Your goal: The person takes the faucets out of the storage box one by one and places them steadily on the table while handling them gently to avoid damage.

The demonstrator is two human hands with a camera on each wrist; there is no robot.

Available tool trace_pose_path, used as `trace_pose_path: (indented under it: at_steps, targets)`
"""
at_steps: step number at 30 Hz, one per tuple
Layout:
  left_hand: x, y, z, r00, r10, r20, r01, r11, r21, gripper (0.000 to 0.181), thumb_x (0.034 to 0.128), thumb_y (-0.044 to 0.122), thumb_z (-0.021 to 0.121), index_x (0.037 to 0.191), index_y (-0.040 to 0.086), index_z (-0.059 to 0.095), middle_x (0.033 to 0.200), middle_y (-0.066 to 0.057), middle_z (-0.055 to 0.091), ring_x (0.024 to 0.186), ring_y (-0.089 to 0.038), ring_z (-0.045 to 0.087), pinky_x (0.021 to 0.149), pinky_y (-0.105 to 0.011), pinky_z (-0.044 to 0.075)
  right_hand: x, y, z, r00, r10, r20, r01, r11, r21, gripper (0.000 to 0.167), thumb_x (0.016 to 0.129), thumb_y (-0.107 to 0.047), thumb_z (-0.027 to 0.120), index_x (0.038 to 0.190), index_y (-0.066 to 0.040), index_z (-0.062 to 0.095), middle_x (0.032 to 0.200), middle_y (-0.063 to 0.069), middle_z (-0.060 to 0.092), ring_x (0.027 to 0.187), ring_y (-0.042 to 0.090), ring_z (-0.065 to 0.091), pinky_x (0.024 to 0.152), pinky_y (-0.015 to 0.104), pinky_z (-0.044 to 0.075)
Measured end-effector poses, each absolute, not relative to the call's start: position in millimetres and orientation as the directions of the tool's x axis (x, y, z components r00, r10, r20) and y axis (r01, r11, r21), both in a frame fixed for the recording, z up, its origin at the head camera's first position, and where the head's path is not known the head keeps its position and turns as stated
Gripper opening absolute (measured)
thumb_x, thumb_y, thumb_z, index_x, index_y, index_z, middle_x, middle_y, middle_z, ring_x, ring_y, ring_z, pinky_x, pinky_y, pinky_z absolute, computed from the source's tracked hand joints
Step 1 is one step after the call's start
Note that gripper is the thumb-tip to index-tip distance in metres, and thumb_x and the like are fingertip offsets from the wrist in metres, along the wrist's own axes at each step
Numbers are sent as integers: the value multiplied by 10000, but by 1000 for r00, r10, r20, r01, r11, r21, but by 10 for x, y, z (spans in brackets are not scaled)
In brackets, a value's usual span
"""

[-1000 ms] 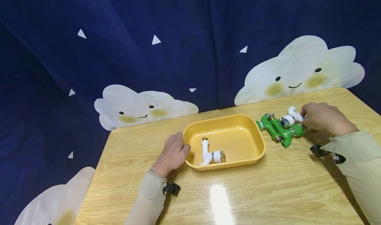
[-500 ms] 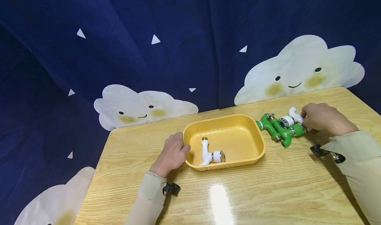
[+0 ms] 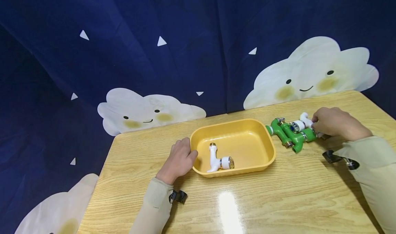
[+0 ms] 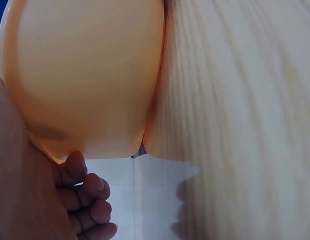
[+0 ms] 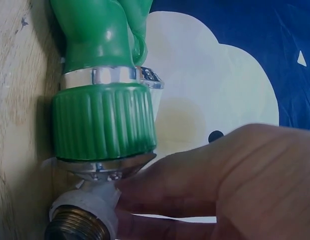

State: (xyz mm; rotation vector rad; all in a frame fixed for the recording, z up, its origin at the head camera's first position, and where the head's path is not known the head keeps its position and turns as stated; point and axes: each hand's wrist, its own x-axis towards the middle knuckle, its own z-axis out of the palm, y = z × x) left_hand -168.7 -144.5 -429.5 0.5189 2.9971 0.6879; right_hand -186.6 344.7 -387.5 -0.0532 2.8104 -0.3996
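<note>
My left hand (image 3: 177, 158) grips the left rim of a yellow plastic basin (image 3: 247, 148), thumb at the rim. In the left wrist view its fingers (image 4: 97, 186) curl beside the basin wall (image 4: 89, 85). A white plastic tap (image 3: 214, 160) lies inside the basin, near its left end. At the far right, my right hand (image 3: 335, 123) pinches another white tap (image 3: 298, 125). Its brass-threaded end (image 5: 79, 225) shows in the right wrist view, beside the ribbed knob of a green tap (image 5: 102, 122). Fingertips partly hide the held tap.
Green taps (image 3: 281, 134) lie close together against the basin's right side, partly overlapping. Wooden tabletop (image 3: 294, 192) extends in front of the basin. A dark blue curtain with cloud shapes (image 3: 312, 72) hangs behind the table.
My right hand and the white tap in it have shifted very slightly left, close over the green taps. The left hand and basin have not visibly moved.
</note>
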Motion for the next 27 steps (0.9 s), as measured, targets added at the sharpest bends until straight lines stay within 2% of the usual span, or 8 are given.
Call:
trace_pose_path:
  at_steps: [8,18,27]
  targets:
    - [-1686,-1443,-4291,-944,325,48,314,848,426,134,938,230,439,854,140,491,816,-32,457,795,-219,392,764,-328,284,-1861,3459,-3881,-961,-68,-267,7,962,-273,223,933,-169,509,780,-73,641,697,56,560,651,223,527,577,347,370]
    - [-1679,-1438,-4271,-945,325,50,314,850,424,133,939,218,447,849,137,501,808,-32,463,790,-221,396,769,-329,291,-1837,3444,-3814,-967,-29,-253,41,963,-267,297,986,-217,497,849,-28,682,707,75,555,662,244,517,581,377,363]
    - [-1688,-1446,-4279,-945,325,33,306,848,432,133,951,219,444,857,146,502,816,-32,464,799,-218,394,766,-329,283,-1816,3410,-3781,-983,-12,-184,40,960,-277,392,1024,-310,458,739,-97,623,666,54,519,647,237,502,582,368,322]
